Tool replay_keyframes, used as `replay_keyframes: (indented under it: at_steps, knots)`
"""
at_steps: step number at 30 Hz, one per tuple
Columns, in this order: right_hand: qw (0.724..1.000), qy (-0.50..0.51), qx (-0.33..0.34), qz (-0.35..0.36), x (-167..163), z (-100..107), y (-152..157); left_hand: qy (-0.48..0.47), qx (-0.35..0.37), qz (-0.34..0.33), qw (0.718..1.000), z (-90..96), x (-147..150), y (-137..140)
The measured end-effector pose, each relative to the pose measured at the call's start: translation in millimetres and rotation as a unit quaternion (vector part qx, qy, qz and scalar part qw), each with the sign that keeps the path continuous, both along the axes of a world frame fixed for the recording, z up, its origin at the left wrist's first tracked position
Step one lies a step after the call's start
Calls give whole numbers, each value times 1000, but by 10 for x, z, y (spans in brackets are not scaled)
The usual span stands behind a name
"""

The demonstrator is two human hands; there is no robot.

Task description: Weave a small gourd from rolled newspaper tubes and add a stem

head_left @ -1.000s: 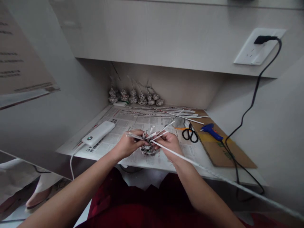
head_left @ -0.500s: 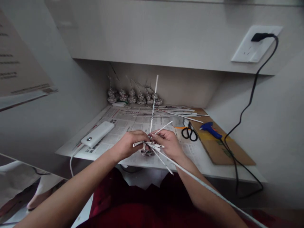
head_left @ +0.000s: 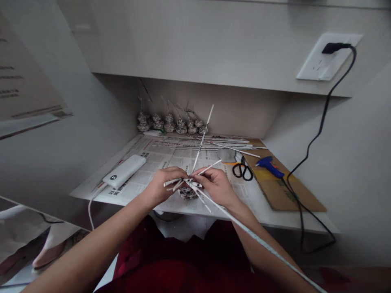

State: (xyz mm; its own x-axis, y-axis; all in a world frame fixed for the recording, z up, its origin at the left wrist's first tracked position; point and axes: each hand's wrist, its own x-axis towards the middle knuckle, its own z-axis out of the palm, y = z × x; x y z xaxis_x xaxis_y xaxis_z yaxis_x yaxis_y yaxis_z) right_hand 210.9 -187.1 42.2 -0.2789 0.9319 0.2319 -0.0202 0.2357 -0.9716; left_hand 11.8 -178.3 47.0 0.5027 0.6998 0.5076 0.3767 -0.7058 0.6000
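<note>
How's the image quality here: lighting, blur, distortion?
Head view: dim light, recess behind the gourd-shaped pieces shadowed; head view: print on the left sheet too blurred to read; head view: forearms stretched by wide-angle distortion; head view: left hand and right hand distinct, woven piece between them soft.

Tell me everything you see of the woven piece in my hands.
The woven piece looks made of rolled newspaper, whitish with dark flecks. Its rounded, coiled lower body shows below; several loose tubes splay from its top, a long one toward the lower right. The left hand and right hand grip its top, partly hiding it. It's near the front edge of the newspaper-covered table; whether it touches that is unclear.
</note>
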Motion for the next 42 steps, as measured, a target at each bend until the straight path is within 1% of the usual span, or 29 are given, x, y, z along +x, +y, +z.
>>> replay_keyframes:
  at_steps: [3,5,7,9,10,12,14,16,18,20,22,24,27,28,30,33,35,39,42]
  knots:
    - [1000,2,10,2,-19,-13,9,1,-17,2,1000,7,-11,12]
    - [1000,1,17,0,-31,-25,16,10,-21,-21,1000,19,-28,11]
    - [1000,8,2,-5,-42,-38,26,12,-21,-44,999,29,-39,-1]
    - [999,25,-19,-13,-55,-46,34,0,-26,-46,999,29,-36,-20]
    - [999,30,-22,-16,-61,-46,34,-9,-33,-35,999,24,-27,-29]
    - [999,30,-11,-17,-74,-31,26,-26,-55,7,998,10,-3,-44]
    - [1000,15,15,-12,-87,0,4,-26,-87,52,995,2,19,-47]
    - [999,-10,43,-7,-96,41,-29,-13,-113,69,991,12,29,-36]
    - [997,-39,71,-5,-98,86,-72,6,-112,50,992,36,21,-17]
    - [993,-70,93,2,-84,129,-115,14,-91,22,996,61,2,3]
    - [992,-80,97,19,-53,155,-140,10,-75,-1,997,73,-15,14]
    - [996,-57,63,20,-8,145,-126,4,-78,-10,997,73,-22,13]
    - [999,-18,-20,-46,38,47,-32,4,-85,-1,996,63,-9,-1]
    - [997,-15,-38,-66,35,-1,7,6,-84,2,996,62,-1,-6]
    - [996,0,-67,-62,-7,-93,69,0,-73,4,997,68,12,-15]
    - [990,63,-119,-34,-129,-186,104,1,-56,-6,998,85,19,-23]
    - [985,94,-140,-44,-209,-216,106,11,-46,-1,999,87,13,-24]
    - [976,134,-148,-83,-290,-263,108,32,-31,20,999,49,-3,-21]
    - [968,172,-161,-81,-284,-295,78,45,-9,34,998,21,0,-27]
